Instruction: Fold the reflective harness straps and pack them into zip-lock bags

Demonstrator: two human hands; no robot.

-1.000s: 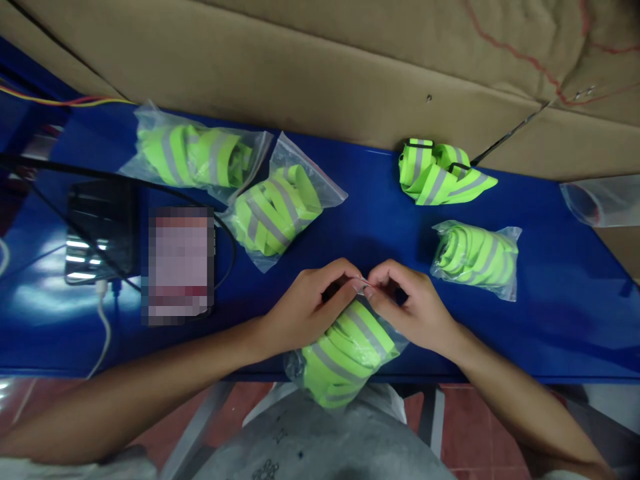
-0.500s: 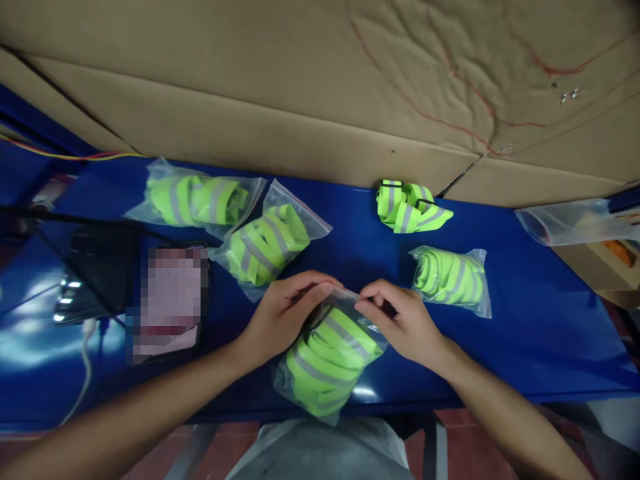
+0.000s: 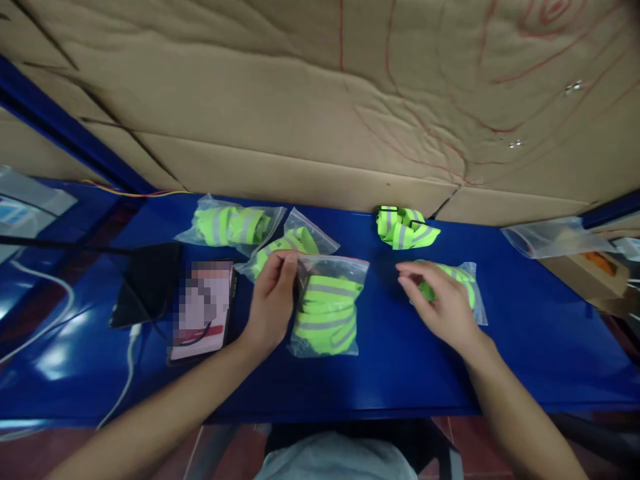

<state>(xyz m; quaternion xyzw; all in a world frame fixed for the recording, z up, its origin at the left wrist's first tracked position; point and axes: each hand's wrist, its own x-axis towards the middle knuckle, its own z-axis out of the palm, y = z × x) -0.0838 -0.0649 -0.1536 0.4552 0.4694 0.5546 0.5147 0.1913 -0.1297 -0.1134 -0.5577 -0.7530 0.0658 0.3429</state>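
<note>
My left hand [image 3: 274,297] pinches the upper left corner of a clear zip bag [image 3: 327,313] that holds a folded neon-yellow strap with grey reflective stripes. My right hand [image 3: 440,303] holds nothing; its thumb and fingers are apart, above another bagged strap [image 3: 465,280] that it partly covers. Behind my left hand a bagged strap [image 3: 300,237] lies partly hidden. To its left is one more bagged strap [image 3: 233,225]. A loose neon strap [image 3: 405,228] with black buckles lies at the back, near the cardboard.
A cardboard wall [image 3: 280,127] with red lines borders the blue table [image 3: 400,373]. On the left lie a phone [image 3: 203,313], its screen blurred, a black device [image 3: 147,283] and a white cable [image 3: 131,360]. An unfilled clear bag [image 3: 545,237] lies by a cardboard box [image 3: 595,280] on the right.
My right hand has let go of the bag's top edge and moved right, over the bagged strap there. The bag in my left hand has turned more upright and moved away from the table's front edge.
</note>
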